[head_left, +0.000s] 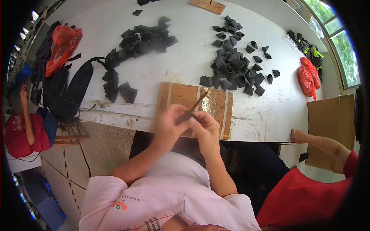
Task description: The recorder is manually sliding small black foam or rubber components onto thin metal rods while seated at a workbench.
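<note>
Both hands meet over a brown board [163, 96] at the table's near edge. A small black fabric piece [187, 116] is pinched between them. My left hand [169, 125], slightly blurred, has its fingers closed on the piece's left side. With thumb and fingers, my right hand [207, 127] grips its right side. A thin brown rod [199, 101] slants up just beyond the fingers; its lower end is hidden, so I cannot tell what it is fixed to. Flat black pieces [144, 38] lie heaped at the far left. Folded, loop-like black pieces [231, 63] form a pile beyond the board, to the right.
A white table [266, 115] carries everything. At left are black straps and bags [77, 90] and a red plastic bag [63, 46]; another red bag [307, 77] lies right. A second pegged board [206, 5] sits at the back. Co-workers in red flank me; one hand [298, 136] touches the table's right edge near a cardboard box [327, 127].
</note>
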Tool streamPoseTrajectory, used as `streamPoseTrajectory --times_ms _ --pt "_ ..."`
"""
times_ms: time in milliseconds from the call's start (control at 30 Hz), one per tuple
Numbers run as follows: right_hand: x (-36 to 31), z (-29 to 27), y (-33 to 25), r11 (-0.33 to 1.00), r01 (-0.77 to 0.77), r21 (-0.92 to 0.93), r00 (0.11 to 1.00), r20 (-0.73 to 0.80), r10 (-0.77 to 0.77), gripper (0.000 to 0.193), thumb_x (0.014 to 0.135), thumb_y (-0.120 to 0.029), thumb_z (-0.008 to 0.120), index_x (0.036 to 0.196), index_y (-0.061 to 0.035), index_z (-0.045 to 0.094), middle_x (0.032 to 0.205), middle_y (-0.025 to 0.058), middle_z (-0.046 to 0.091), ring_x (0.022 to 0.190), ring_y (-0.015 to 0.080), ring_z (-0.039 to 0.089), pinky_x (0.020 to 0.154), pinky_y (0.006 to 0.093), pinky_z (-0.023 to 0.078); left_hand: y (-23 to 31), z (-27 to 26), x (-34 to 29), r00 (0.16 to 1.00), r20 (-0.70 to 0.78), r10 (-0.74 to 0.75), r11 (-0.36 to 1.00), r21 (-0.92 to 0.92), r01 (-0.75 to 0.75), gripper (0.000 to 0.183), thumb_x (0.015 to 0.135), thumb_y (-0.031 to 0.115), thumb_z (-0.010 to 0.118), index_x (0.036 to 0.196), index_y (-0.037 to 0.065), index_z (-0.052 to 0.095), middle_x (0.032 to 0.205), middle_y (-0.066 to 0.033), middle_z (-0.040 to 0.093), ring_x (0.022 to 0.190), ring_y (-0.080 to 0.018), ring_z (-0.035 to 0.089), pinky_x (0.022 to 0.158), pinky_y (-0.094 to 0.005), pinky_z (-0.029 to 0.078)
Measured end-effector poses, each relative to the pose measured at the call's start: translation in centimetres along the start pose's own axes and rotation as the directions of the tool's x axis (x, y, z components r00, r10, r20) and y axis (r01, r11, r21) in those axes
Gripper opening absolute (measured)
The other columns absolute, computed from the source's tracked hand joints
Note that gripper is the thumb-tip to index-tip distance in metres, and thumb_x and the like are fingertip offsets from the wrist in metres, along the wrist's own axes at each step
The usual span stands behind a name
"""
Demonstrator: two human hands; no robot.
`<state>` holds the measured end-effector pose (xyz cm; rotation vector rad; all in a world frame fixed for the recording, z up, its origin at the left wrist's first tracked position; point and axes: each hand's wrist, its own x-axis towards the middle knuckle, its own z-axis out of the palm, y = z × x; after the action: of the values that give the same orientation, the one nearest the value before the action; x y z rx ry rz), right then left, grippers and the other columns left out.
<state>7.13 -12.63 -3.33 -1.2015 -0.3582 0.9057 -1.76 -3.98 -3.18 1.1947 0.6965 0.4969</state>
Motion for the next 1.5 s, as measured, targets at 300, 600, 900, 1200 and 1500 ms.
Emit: streamPoseTrajectory --times_ms 300,600,900,1200,1500 --pt "0.1 -3.8 -1.2 0.921 -0.239 0.307 0.965 0.178 0.191 0.007 0.078 -0.011 0.063 0.079 -0.0047 0.06 0.071 -0.0005 0.059 0.061 0.0051 0.051 0.056 0.0181 0.04 1.6 -0.7 0.9 0.842 0.46 -0.283 0.773 -0.41 0.484 0.019 0.08 0.014 0.057 0.092 0.0 0.055 0.081 -0.0078 0.06 0.071 -0.0132 0.058 0.064 -0.0272 0.048" --pt "1.1 -4.2 -1.6 0.963 -0.26 0.068 0.936 0.264 0.234 0.009 0.075 -0.007 0.065 0.08 -0.0018 0.06 0.073 0.0023 0.06 0.064 0.0084 0.055 0.06 0.0202 0.044 1.9 -1.9 1.5 0.814 0.48 -0.326 0.874 -0.175 0.453 0.012 0.078 0.011 0.058 0.083 0.0 0.059 0.07 -0.006 0.059 0.061 -0.0126 0.056 0.056 -0.0234 0.045" --pt "0.1 -4.5 -3.2 0.952 -0.208 -0.223 0.914 0.301 0.27 0.009 0.075 -0.011 0.063 0.08 -0.0033 0.061 0.076 0.0011 0.059 0.073 0.0074 0.052 0.065 0.0215 0.041 0.8 -1.6 1.4 0.802 0.507 -0.315 0.904 -0.097 0.416 0.008 0.073 0.001 0.061 0.081 -0.001 0.059 0.065 -0.0065 0.059 0.054 -0.012 0.057 0.05 -0.0215 0.045" --pt "-0.3 -4.1 -1.4 0.982 -0.075 -0.174 0.962 0.247 0.118 0.018 0.078 -0.019 0.063 0.081 -0.0028 0.056 0.064 -0.0007 0.051 0.051 0.0076 0.047 0.044 0.0207 0.037 0.6 -0.4 0.8 0.906 0.401 -0.135 0.959 -0.178 0.221 0.006 0.076 0.004 0.062 0.078 0.0 0.057 0.063 -0.0042 0.059 0.051 -0.0091 0.055 0.048 -0.0186 0.046" --pt "-1.8 -1.3 -1.5 0.576 0.456 -0.679 0.835 0.102 -0.54 0.018 0.077 -0.014 0.062 0.09 -0.0018 0.056 0.073 0.0094 0.048 0.061 0.0235 0.053 0.054 0.0304 0.042 0.5 1.3 0.0 0.961 0.187 0.202 0.971 0.093 -0.222 0.012 0.08 0.007 0.06 0.075 -0.001 0.053 0.067 0.0008 0.053 0.057 -0.0017 0.047 0.052 -0.0154 0.039"
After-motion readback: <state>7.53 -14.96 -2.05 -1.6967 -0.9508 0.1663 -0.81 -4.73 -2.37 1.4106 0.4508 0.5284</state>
